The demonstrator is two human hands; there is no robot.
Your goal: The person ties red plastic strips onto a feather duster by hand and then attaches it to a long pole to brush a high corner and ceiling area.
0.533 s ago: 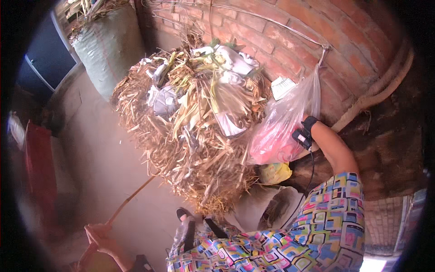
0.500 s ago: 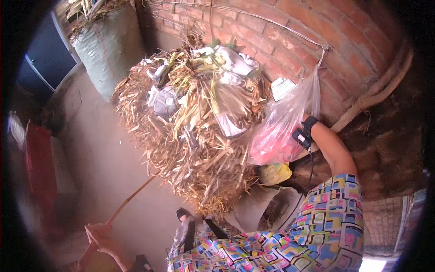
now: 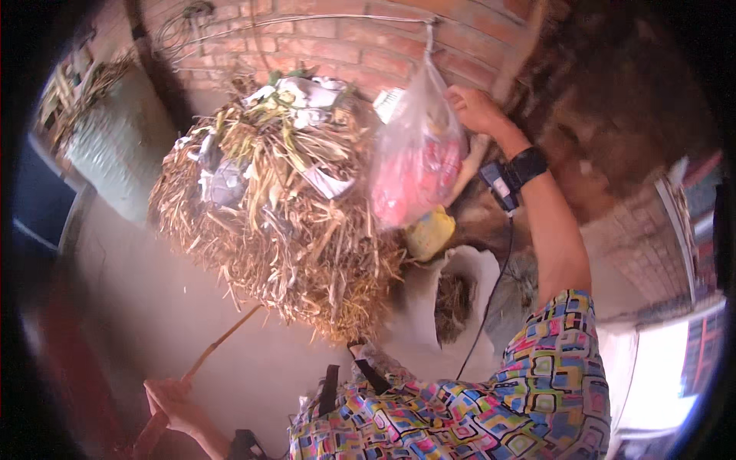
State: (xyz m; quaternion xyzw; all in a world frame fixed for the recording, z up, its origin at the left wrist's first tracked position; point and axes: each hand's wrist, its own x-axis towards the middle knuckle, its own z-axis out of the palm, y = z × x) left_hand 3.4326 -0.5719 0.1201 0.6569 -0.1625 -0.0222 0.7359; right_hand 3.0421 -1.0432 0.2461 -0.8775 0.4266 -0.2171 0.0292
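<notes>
A clear plastic bag (image 3: 418,161) with pink and red contents hangs from a wire on the brick wall. My right hand (image 3: 477,110) is at the bag's upper right side, its fingers curled against the plastic edge; their tips are partly hidden. My left hand (image 3: 172,402), at the lower left, is closed round a thin wooden stick (image 3: 222,345). The stick slants up towards a large heap of dry husks and straw (image 3: 299,245), and its far end meets the heap's lower edge. White and grey scraps lie on the heap.
A yellow bag (image 3: 431,232) sits below the hanging bag. Under it stands a torn white sack (image 3: 479,276) with straw inside. A pale green full sack (image 3: 123,146) stands at the far left. A black cable (image 3: 491,299) hangs from my right wrist device.
My view has turned, so the heap and bag sit further left. My right hand has moved up from beside the bag's lower part to its upper edge. The left hand keeps the stick.
</notes>
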